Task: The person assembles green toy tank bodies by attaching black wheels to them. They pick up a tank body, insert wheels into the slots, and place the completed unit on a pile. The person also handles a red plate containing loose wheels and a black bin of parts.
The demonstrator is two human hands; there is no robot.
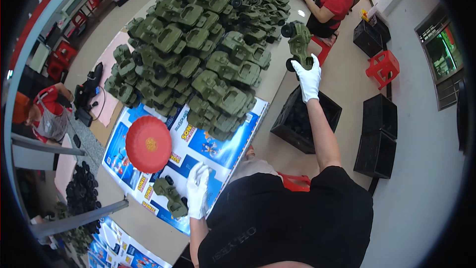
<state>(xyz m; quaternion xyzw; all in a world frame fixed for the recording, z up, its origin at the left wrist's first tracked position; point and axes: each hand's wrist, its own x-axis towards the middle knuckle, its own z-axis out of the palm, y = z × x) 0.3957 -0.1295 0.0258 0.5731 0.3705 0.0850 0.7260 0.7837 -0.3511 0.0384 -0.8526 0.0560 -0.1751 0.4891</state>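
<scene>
My right hand (309,80), in a white glove, grips an olive-green toy jeep (299,44) with black wheels by its near end. It is held out at the right, past the table's edge and above a black crate. My left hand (197,193), also gloved in white, rests low over the table with its fingers extended and nothing seen in them. Just left of it lies another green toy jeep (170,196) with black wheels. Farther up is a red scalloped dish (148,144). A large heap of green jeep bodies (188,44) covers the table beyond.
Printed blue-and-white sheets (243,131) cover the near table. The black crate (290,124) with dark contents stands at the right, near more black crates (379,114) and a red stool (383,68). A co-worker in red (334,5) sits at the far right; another person (49,111) is at left.
</scene>
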